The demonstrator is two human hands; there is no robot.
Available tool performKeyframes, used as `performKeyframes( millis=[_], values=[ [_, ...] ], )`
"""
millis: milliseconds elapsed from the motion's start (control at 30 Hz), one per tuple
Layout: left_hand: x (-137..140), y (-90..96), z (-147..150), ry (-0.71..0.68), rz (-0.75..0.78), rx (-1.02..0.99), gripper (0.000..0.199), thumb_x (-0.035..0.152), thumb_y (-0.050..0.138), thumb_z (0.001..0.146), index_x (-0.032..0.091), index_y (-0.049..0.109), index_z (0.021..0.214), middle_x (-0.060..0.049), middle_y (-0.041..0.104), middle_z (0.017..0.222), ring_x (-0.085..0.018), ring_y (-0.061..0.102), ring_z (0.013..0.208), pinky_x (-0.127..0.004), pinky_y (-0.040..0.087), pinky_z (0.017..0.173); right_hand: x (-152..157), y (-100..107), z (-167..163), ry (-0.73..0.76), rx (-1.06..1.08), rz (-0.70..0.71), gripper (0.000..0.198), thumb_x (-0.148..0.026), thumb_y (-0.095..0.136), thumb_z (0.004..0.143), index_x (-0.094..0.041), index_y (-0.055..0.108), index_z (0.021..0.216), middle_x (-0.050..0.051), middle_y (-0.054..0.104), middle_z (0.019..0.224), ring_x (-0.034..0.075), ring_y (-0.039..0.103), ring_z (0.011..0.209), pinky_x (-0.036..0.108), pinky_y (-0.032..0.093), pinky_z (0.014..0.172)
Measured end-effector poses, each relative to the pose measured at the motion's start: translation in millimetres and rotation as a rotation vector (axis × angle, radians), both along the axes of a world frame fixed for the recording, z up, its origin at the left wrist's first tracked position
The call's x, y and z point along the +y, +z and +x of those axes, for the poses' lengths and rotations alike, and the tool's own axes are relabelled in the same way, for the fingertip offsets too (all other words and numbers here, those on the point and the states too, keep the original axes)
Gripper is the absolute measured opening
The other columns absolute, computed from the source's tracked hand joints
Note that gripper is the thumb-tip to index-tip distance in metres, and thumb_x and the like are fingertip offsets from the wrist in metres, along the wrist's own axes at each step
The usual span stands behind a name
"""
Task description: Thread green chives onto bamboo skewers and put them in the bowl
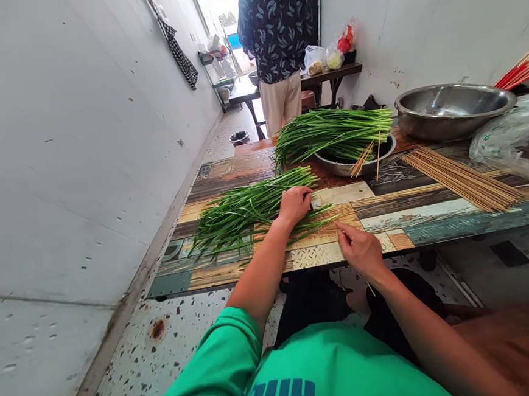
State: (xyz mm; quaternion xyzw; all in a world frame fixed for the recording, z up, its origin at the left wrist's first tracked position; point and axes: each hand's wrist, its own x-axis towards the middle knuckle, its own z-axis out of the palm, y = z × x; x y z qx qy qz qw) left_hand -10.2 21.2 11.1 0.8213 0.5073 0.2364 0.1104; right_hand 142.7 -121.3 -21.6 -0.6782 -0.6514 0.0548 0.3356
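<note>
My left hand (295, 205) rests over the cut ends of a pile of garlic chives (247, 208) on the table, its fingers curled closed at the stalks; the fingertips are partly hidden. A few loose chives (315, 223) lie just in front of it, their ends pointing toward my right hand. Near the table's front edge my right hand (360, 248) is closed on a thin wooden skewer. One end of it points up at the loose stalks, and the other comes out below the palm.
Behind the pile, a metal bowl (335, 168) carries more chives (332, 131) and several skewers (363, 158). Bare skewers (462, 177) lie to the right, near a large steel basin (455, 125) and plastic bags (516, 135). A person (276, 32) stands beyond the table, back turned.
</note>
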Motion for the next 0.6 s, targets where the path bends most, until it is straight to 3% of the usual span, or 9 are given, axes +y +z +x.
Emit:
performKeyframes(
  millis=[333, 600],
  values=[
    [1.6, -2.2, -0.5, -0.076, -0.097, -0.066, 0.033, 0.02, 0.049, 0.088, 0.022, 0.07, 0.113, -0.006, 0.068, 0.105, -0.018, 0.061, 0.101, -0.032, 0.045, 0.094, 1.4, -0.5, 0.0, -0.008, 0.022, -0.004, 0.035, -0.028, 0.044, 0.087, -0.023, 0.072, 0.108, 0.004, 0.076, 0.093, 0.019, 0.071, 0.077, 0.026, 0.049, 0.065],
    [6.4, -5.2, -4.5, -0.056, -0.118, -0.074, 0.033, 0.017, 0.05, 0.087, 0.023, 0.072, 0.11, -0.006, 0.068, 0.105, -0.018, 0.061, 0.1, -0.031, 0.045, 0.094, 1.2, 0.7, 0.2, -0.001, 0.043, -0.013, 0.037, -0.029, 0.044, 0.087, -0.021, 0.072, 0.109, 0.006, 0.075, 0.097, 0.021, 0.071, 0.081, 0.028, 0.052, 0.068]
  ],
)
